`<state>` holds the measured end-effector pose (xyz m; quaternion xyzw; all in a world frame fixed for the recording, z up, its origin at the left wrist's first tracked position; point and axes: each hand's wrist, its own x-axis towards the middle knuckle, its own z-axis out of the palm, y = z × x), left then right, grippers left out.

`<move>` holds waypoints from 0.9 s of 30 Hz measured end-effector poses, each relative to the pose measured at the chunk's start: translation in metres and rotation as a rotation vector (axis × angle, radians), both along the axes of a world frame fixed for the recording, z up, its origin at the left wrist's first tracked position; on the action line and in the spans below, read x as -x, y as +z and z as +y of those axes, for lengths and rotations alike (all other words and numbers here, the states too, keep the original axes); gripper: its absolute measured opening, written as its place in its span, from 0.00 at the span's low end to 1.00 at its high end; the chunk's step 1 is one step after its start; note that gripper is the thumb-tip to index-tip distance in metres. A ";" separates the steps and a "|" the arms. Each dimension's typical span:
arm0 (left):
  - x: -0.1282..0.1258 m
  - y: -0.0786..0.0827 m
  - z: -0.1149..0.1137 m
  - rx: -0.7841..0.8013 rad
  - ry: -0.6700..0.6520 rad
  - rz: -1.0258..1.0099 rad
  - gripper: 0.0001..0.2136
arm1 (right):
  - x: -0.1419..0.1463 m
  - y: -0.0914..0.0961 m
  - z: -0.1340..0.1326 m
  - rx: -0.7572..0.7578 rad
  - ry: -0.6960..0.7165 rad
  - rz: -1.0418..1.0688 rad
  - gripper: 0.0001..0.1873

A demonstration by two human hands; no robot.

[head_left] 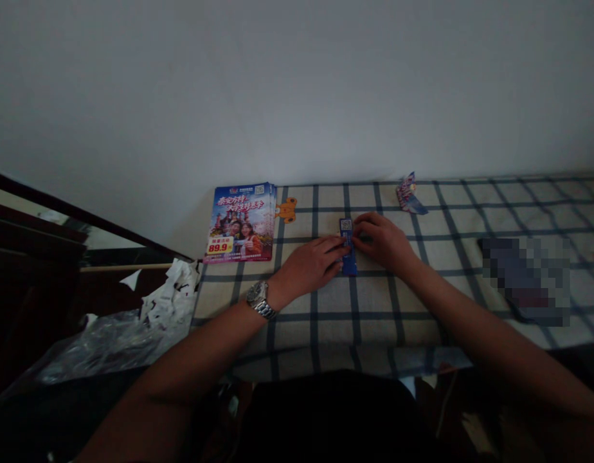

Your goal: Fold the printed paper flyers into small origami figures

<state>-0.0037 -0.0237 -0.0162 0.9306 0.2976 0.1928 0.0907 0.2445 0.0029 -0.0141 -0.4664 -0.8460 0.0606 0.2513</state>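
a blue card (348, 257) points straight out between the left hand (309, 265) and right hand (378, 243), fingers together on it; can't tell if they pinch.

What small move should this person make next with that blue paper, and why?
Probably run the right hand along the blue folded leaflet to sharpen its crease, since the left hand already rests against it and the checked tablecloth gives a flat surface beneath.
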 end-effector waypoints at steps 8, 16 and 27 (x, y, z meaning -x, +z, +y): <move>0.000 -0.001 -0.001 0.033 0.017 -0.002 0.19 | 0.002 -0.001 -0.005 -0.015 -0.014 0.008 0.02; -0.001 -0.003 -0.001 0.020 0.031 0.000 0.19 | 0.001 -0.005 -0.004 -0.018 -0.011 0.023 0.02; -0.001 0.000 0.000 -0.005 0.017 0.048 0.22 | 0.005 -0.003 0.000 -0.033 -0.051 -0.009 0.02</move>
